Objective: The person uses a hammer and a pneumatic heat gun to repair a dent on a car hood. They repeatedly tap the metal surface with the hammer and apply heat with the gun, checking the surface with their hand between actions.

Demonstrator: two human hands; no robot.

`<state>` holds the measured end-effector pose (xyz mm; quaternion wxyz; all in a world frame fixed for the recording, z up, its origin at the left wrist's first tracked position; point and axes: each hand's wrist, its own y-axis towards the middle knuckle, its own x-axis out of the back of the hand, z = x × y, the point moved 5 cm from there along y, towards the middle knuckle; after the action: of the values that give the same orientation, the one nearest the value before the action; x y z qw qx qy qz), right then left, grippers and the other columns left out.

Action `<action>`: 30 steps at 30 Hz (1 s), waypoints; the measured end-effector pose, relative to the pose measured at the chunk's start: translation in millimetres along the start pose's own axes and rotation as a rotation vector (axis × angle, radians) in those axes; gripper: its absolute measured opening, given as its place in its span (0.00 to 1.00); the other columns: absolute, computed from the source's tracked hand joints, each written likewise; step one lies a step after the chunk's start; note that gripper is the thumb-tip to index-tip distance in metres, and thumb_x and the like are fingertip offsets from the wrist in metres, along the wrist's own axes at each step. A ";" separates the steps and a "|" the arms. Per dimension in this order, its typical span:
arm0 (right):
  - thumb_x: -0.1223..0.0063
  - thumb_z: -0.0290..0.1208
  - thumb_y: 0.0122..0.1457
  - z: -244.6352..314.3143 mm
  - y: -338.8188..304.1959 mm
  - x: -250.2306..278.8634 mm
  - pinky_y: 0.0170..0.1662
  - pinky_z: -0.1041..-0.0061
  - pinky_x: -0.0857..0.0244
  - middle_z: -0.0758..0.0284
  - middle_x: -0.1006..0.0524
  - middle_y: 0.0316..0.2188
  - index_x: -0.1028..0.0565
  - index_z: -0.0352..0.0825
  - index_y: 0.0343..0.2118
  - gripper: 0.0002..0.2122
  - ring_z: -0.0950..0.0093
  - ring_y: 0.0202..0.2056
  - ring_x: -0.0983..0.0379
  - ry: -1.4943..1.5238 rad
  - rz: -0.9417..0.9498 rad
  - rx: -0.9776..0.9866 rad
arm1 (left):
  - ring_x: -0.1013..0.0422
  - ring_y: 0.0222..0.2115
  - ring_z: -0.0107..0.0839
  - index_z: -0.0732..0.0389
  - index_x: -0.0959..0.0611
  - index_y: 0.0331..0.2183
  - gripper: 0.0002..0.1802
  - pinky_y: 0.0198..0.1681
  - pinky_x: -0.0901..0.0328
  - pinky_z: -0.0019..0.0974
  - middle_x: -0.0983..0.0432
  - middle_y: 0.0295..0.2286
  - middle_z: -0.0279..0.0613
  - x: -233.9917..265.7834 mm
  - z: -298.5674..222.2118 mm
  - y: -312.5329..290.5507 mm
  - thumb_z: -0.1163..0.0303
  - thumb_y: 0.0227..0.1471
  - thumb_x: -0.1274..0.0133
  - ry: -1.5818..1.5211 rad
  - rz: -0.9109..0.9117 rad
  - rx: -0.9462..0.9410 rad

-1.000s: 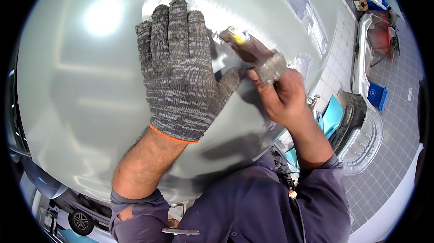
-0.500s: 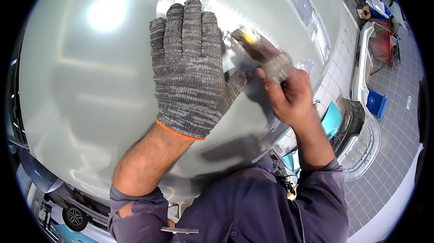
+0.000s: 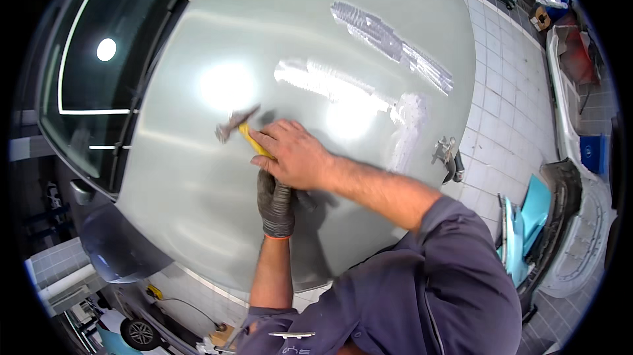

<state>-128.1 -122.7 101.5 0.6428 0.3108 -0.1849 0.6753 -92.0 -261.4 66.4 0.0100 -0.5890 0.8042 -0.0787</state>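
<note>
A hammer (image 3: 253,140) with a yellow handle and a metal head is in my bare right hand (image 3: 293,154), which reaches across to the left above a car's grey-green hood (image 3: 198,150). The hammer head points to the far left, slightly blurred. My left hand (image 3: 275,206), in a grey knitted glove with an orange cuff, is right beneath the right hand. Its fingers are mostly hidden, so whether it also grips the handle does not show. Shiny sanded patches (image 3: 389,45) run along the hood's right half.
The windshield (image 3: 99,51) lies at the left. A metal latch-like part (image 3: 450,157) sits at the hood's right edge. On the tiled floor at right are a bumper (image 3: 580,223), turquoise panels (image 3: 527,223) and a blue box (image 3: 592,154). A wheel (image 3: 140,334) shows lower left.
My left hand was spread flat on the hood and is now drawn in under the right. My right hand has swung left with the hammer. The view takes in more of the car.
</note>
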 end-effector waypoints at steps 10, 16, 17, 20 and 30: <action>0.70 0.70 0.63 -117.5 30.1 28.6 0.74 0.57 0.75 0.49 0.60 0.73 0.56 0.22 0.70 0.51 0.57 0.74 0.71 -0.533 -0.265 -0.403 | 0.29 0.28 0.24 0.66 0.28 0.52 0.20 0.36 0.32 0.31 0.24 0.29 0.38 86.6 34.2 -62.1 0.74 0.59 0.54 0.019 -0.295 0.077; 0.72 0.71 0.63 -91.4 -44.3 2.1 0.75 0.59 0.76 0.52 0.62 0.74 0.57 0.24 0.70 0.51 0.59 0.74 0.73 -0.542 -0.119 -0.363 | 0.30 0.26 0.26 0.64 0.26 0.45 0.15 0.30 0.33 0.33 0.26 0.26 0.37 87.4 37.5 -57.4 0.70 0.56 0.49 0.277 -0.434 0.055; 0.72 0.72 0.62 -86.3 -53.3 -1.4 0.75 0.60 0.76 0.53 0.62 0.74 0.58 0.24 0.71 0.51 0.60 0.74 0.73 -0.548 -0.138 -0.346 | 0.29 0.26 0.26 0.64 0.25 0.45 0.16 0.30 0.32 0.34 0.26 0.26 0.37 93.3 41.1 -54.7 0.69 0.56 0.47 0.336 -0.437 0.058; 0.71 0.72 0.62 -78.8 -74.8 -12.4 0.75 0.62 0.78 0.54 0.62 0.74 0.58 0.25 0.71 0.52 0.62 0.75 0.73 -0.451 -0.123 -0.285 | 0.27 0.27 0.35 0.64 0.24 0.42 0.19 0.34 0.31 0.42 0.24 0.28 0.42 103.7 25.9 -51.5 0.63 0.52 0.40 0.738 -0.435 0.079; 0.60 0.68 0.61 -81.7 -142.0 -23.4 0.75 0.61 0.76 0.50 0.58 0.73 0.56 0.24 0.70 0.51 0.59 0.74 0.69 -0.454 -0.449 -0.505 | 0.22 0.30 0.42 0.65 0.24 0.42 0.23 0.34 0.28 0.45 0.23 0.27 0.45 156.8 23.5 -42.6 0.55 0.54 0.43 0.902 -0.248 0.140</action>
<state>-3.8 -72.4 4.5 0.7732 0.3169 -0.4099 0.3657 -97.2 -425.4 61.1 -0.3100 -0.5855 0.6447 -0.3814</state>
